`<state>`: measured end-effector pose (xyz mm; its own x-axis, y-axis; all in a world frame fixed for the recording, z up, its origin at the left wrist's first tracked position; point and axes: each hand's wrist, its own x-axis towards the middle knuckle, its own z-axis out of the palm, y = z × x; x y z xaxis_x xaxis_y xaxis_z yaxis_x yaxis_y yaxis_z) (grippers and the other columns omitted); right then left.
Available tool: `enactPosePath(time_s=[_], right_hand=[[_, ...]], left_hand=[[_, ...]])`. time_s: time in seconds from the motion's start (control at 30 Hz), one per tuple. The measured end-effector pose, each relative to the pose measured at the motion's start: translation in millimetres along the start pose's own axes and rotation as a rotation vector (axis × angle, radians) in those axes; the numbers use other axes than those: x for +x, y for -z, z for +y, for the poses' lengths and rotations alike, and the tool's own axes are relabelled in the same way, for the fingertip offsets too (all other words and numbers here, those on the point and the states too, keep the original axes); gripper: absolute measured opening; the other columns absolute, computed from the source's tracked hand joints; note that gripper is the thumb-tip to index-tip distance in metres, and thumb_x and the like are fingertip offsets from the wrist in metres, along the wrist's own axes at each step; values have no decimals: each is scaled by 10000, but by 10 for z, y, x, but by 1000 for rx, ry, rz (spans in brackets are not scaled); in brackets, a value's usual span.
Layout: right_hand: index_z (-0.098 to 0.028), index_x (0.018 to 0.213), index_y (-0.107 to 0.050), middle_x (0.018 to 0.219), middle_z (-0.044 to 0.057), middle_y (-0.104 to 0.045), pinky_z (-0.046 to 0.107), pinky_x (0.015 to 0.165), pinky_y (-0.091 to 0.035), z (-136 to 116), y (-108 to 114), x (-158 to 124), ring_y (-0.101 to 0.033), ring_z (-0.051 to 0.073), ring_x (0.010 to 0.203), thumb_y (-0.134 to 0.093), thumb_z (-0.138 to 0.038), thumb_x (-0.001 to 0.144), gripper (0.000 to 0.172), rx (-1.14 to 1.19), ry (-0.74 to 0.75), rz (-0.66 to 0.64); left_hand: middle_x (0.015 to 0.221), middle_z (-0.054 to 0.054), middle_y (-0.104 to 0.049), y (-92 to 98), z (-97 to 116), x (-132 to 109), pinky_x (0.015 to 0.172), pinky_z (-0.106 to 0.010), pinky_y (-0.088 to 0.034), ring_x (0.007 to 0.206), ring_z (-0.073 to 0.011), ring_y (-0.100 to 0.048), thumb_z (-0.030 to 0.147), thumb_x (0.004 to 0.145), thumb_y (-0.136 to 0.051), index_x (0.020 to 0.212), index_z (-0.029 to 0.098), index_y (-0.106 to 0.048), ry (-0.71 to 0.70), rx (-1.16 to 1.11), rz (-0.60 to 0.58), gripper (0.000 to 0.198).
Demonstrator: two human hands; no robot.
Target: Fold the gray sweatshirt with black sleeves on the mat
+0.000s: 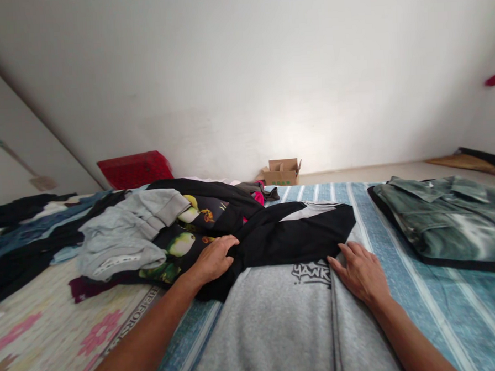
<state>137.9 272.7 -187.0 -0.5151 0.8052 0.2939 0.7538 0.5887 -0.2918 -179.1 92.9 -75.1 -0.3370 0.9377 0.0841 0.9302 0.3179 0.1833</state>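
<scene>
A grey sweatshirt [275,322] with dark "YANK" lettering lies flat in front of me on the bed. Its upper part is black with a white patch, and a black section [295,235], apparently a sleeve, lies folded across the top. My left hand [216,259] rests at the left end of this black cloth, fingers stretched and a gap between thumb and forefinger. At the right edge, my right hand [362,271] touches the sweatshirt where grey meets black, with thumb and fingers apart. A lengthwise fold runs down the grey cloth near that hand.
To the left lie a light grey garment [125,225], a black printed garment [184,244] and several dark clothes. A folded green denim jacket [444,214] lies at right on the blue striped sheet [382,222]. Beyond the bed stand a cardboard box [282,172] and a red object [134,169].
</scene>
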Motion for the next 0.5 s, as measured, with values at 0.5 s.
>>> enactPosePath(time_s=[0.5], right_hand=[[-199,1200,-565,1200,100,-554,390,960,-340,-69,85,48,-449,276,1188,-407,-548,896,489,30,-37,0]], left_hand=[[911,-94,-675,125,430,-170,844,-388,-408,904,-270,-627,462,873,-366,853,185,-606,51,296,-105,367]])
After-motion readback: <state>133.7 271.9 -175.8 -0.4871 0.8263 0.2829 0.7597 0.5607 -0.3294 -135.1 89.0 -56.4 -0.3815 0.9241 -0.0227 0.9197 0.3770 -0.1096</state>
